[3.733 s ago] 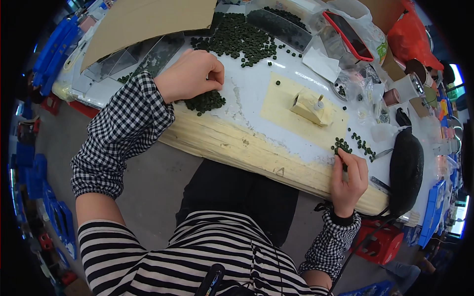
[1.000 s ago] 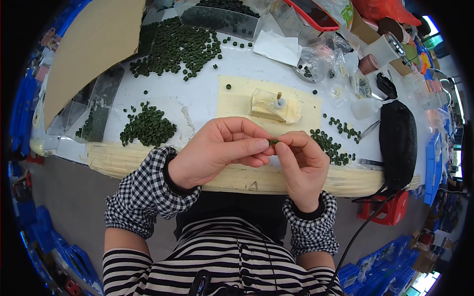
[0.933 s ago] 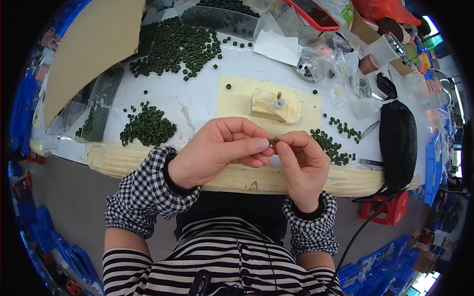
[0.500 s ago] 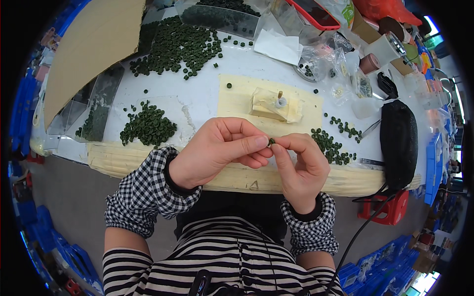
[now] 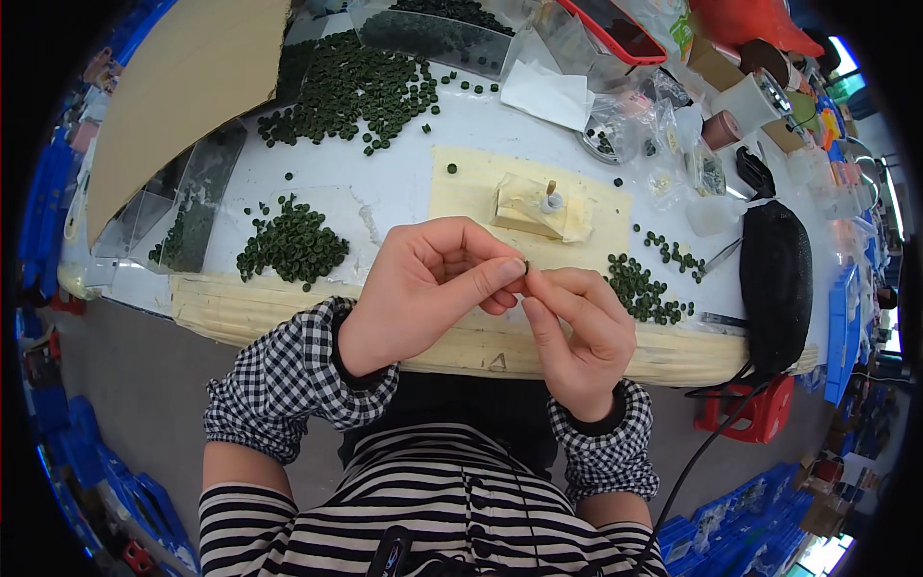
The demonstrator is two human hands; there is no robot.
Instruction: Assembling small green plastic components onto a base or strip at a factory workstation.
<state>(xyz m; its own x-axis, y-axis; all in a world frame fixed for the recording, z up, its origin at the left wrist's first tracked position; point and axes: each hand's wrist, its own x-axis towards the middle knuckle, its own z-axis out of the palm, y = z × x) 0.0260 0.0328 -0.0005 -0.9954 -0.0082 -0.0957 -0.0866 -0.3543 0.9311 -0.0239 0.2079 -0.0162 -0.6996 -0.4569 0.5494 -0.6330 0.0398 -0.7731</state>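
In front of me, over the table's near edge, my left hand pinches a small dark green round piece between thumb and forefinger. My right hand meets it from the other side. Its forefinger tip is at the piece and its thumb tip sits a little lower. The fingers cover most of the piece. Just beyond my hands stands a tape-wrapped block with a short upright pin on top. A heap of the same green pieces lies to the left, and a looser group lies to the right.
A large green pile spreads at the back left beside a cardboard sheet and clear bins. White paper, a red-cased phone and plastic bags stand at the back right. A black pouch and tweezers lie right.
Both hands stay together at the piece. My right thumb has shifted down, away from the piece, and the left fingers have tilted slightly. The piece is now more hidden.
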